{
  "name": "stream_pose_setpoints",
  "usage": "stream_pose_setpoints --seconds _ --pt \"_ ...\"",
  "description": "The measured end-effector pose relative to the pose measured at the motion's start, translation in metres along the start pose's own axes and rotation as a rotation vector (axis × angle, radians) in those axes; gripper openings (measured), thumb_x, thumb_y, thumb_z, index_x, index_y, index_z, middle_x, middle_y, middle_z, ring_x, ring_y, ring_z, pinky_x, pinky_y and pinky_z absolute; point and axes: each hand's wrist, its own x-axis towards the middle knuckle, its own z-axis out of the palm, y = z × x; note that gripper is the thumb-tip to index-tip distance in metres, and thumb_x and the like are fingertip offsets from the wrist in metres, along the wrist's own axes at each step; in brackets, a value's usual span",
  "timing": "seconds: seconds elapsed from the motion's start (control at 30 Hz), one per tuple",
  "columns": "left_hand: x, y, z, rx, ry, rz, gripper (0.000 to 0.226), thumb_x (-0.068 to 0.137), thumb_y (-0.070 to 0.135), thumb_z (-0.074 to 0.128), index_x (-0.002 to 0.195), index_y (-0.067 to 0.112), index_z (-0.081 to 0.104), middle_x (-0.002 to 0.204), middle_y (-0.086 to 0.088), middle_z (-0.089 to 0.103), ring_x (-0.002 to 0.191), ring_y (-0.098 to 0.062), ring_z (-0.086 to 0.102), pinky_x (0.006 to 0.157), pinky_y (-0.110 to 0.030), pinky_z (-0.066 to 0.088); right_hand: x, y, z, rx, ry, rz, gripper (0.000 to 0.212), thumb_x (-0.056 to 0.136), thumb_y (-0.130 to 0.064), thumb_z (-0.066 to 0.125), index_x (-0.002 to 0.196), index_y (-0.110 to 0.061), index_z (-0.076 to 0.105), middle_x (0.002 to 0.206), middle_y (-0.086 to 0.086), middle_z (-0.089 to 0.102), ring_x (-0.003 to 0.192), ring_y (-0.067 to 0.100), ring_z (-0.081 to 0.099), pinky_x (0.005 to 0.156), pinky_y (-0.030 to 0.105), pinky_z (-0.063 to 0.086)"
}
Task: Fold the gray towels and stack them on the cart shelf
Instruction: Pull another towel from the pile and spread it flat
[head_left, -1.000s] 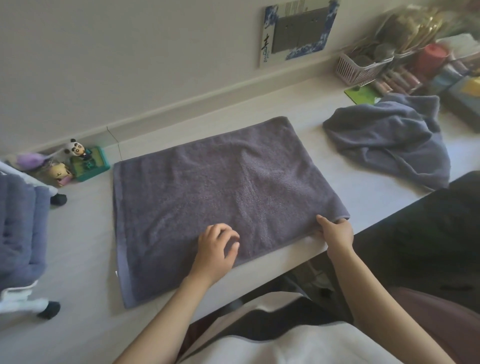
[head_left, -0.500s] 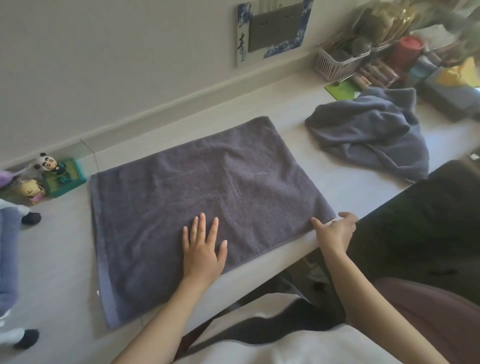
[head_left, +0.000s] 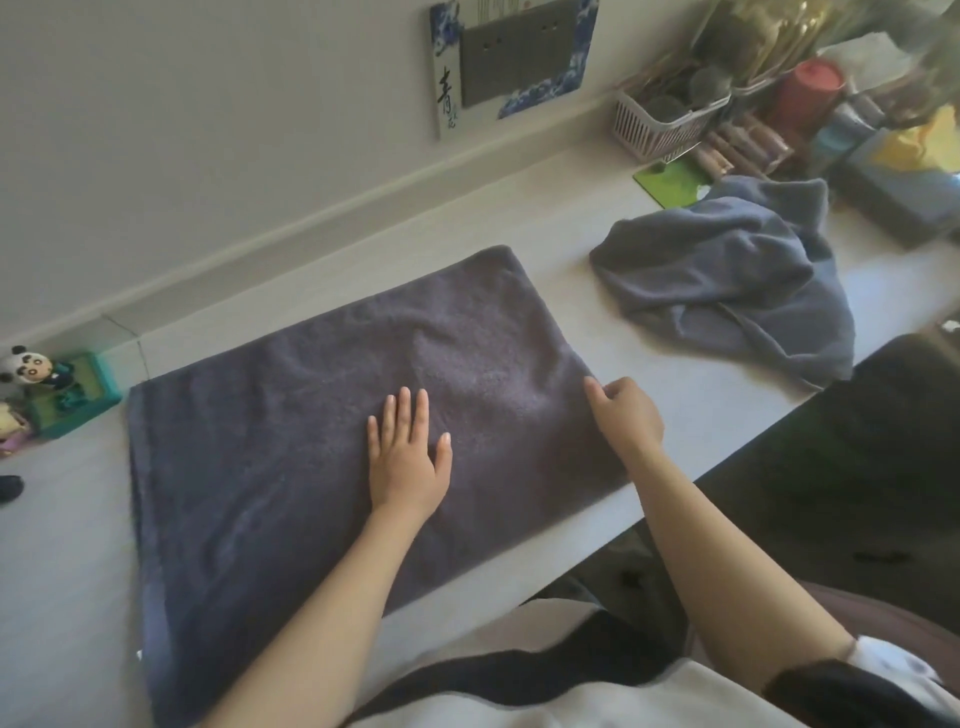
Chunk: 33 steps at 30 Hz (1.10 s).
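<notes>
Smoothing looks like the step in hand: the left hand (head_left: 408, 457) lies flat, fingers straight, at the middle of the spread gray towel (head_left: 311, 441) on the desk (head_left: 597, 218). At its three o'clock edge the right hand (head_left: 626, 415) rests, fingers loosely curled; whether it pinches cloth I cannot tell. Next comes a fold across. A crumpled towel (head_left: 727, 280) waits at two o'clock.

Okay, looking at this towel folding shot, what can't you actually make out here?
Head view only:
- The cart shelf: out of frame.
- Items behind the pink basket: blurred, unidentifiable.
- Right hand fingers: curled at the edge of the spread towel, grip unclear.
- Crumpled towel: its folds hide its underside.
- Figurines: cut by the left edge.
</notes>
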Motion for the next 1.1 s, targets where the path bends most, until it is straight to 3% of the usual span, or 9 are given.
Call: stream_pose_setpoints --seconds 0.17,0.37,0.5,0.57,0.67,0.83,0.9,0.97,1.1 --pt "-0.002 -0.005 0.006 0.018 0.063 -0.014 0.07 0.091 0.047 0.023 0.149 0.008 0.016 0.155 -0.009 0.025 0.144 -0.025 0.023 0.116 -0.046 0.009 0.025 -0.028 0.008 0.113 -0.088 -0.09 0.032 0.093 -0.04 0.052 0.094 -0.008 0.056 0.088 0.008 0.058 0.09 0.027 0.056 0.07 0.029 0.034" --pt "0.003 0.003 0.005 0.071 0.093 -0.043 0.062 0.09 0.049 0.03 0.144 0.019 0.039 0.15 -0.01 0.037 0.139 -0.029 0.033 0.113 -0.047 0.013 0.022 -0.017 0.015 -0.079 0.066 -0.061 0.022 0.093 -0.037 0.049 0.09 -0.016 0.042 0.083 0.006 0.056 0.076 0.029 0.053 0.065 0.032 0.034" --pt "0.03 0.009 -0.007 0.007 0.234 -0.044 0.043 0.084 0.036 0.043 0.111 0.011 0.065 0.121 -0.016 0.057 0.112 -0.037 0.054 0.104 -0.056 0.033 0.042 -0.036 0.012 -0.054 0.066 -0.101 0.025 0.087 -0.036 0.054 0.098 -0.014 0.051 0.09 0.005 0.06 0.091 0.03 0.06 0.07 0.033 0.039" --pt "0.049 0.017 -0.01 -0.013 0.23 -0.039 0.043 0.083 0.034 0.042 0.111 0.008 0.063 0.126 -0.019 0.054 0.119 -0.04 0.05 0.109 -0.056 0.027 0.054 -0.05 0.012 -0.046 0.051 -0.102 0.04 0.089 -0.043 0.053 0.114 -0.012 0.053 0.106 0.009 0.065 0.103 0.031 0.06 0.081 0.035 0.043" --pt "0.068 0.023 -0.007 0.083 0.082 -0.056 0.063 0.088 0.047 0.033 0.143 0.016 0.039 0.15 -0.016 0.034 0.139 -0.039 0.028 0.113 -0.054 0.004 0.07 -0.076 0.021 -0.091 -0.004 -0.189 0.043 0.092 -0.047 0.049 0.112 -0.009 0.053 0.106 0.013 0.064 0.102 0.034 0.059 0.078 0.037 0.042" --pt "0.071 0.023 0.0 0.17 -0.001 -0.077 0.069 0.087 0.055 0.032 0.148 0.023 0.029 0.154 -0.011 0.028 0.141 -0.039 0.023 0.11 -0.062 0.008 0.087 -0.089 0.029 -0.29 -0.004 -0.313 0.024 0.097 -0.035 0.044 0.103 -0.012 0.046 0.105 0.015 0.061 0.096 0.036 0.058 0.07 0.038 0.038" --pt "0.074 0.025 -0.002 0.157 0.022 -0.096 0.07 0.086 0.054 0.033 0.147 0.02 0.031 0.153 -0.01 0.03 0.141 -0.038 0.024 0.11 -0.061 0.008 0.089 -0.088 0.033 -0.359 0.085 -0.358 0.026 0.096 -0.031 0.045 0.116 -0.014 0.047 0.119 0.011 0.056 0.108 0.033 0.05 0.083 0.039 0.034" --pt "0.081 0.029 -0.005 0.12 0.048 -0.104 0.07 0.085 0.051 0.034 0.146 0.017 0.033 0.153 -0.01 0.031 0.141 -0.037 0.024 0.111 -0.058 0.007 0.086 -0.088 0.042 -0.373 0.167 -0.472 0.042 0.093 -0.028 0.047 0.134 -0.018 0.043 0.137 0.008 0.046 0.125 0.031 0.038 0.102 0.037 0.02" --pt "0.101 0.037 -0.007 0.097 0.05 -0.004 0.065 0.087 0.046 0.033 0.144 0.015 0.037 0.153 -0.008 0.031 0.141 -0.033 0.027 0.11 -0.058 0.01 0.068 -0.088 0.068 -0.477 0.001 -0.884 0.052 0.093 -0.042 0.033 0.142 -0.025 0.04 0.15 0.006 0.035 0.14 0.029 0.028 0.114 0.041 0.007"
